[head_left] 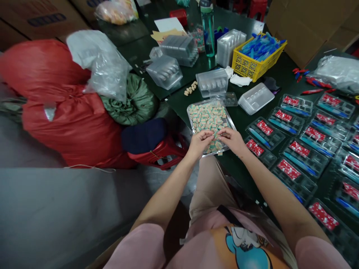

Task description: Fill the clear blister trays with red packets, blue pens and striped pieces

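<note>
left hand point(200, 142) and right hand point(232, 139) curled, pinching small pastel rectangular blocks point(207, 116) | blocks filled clear plastic tray point(190, 121) at near edge of dark tabletop point(241, 121) | red-carded blister packs point(298, 149) right | yellow plastic basket point(254, 67) far

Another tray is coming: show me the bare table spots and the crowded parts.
Bare dark table lies between the tray of small blocks and the white lid; another patch lies between the yellow basket and the red pens. The blister packs crowd the right side, row on row.
</note>
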Motion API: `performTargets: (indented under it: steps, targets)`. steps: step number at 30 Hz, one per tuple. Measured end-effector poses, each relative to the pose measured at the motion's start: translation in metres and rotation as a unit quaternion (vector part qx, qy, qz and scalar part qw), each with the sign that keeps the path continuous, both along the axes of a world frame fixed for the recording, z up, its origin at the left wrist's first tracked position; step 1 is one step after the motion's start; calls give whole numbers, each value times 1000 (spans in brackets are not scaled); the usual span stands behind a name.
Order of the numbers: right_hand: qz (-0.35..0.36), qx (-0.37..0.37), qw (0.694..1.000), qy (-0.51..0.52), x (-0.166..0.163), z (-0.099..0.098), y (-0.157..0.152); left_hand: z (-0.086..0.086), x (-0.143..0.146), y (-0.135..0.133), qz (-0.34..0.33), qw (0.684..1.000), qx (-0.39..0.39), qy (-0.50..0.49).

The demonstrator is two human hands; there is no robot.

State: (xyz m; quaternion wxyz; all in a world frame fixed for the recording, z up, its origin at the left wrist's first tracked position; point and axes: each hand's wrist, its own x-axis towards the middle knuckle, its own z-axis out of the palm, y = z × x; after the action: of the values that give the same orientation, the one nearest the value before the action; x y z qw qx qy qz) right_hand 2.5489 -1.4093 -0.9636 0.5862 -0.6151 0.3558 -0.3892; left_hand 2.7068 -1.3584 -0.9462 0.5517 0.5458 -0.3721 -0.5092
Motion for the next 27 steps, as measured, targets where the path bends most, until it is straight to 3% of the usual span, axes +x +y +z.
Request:
performTargets:
  steps: [6,10,27]
  targets:
    - [-23,-11,999,-26,2,-5,0,-3,-1,0,46,999,-27,-12]
    - [-2,-10,1000,-10,0,-5,2,-5,0,-2,73,995,-61,-33]
    - [7,40,997,-65,1,-7,1,2,-6,5,12,998,-49,-30]
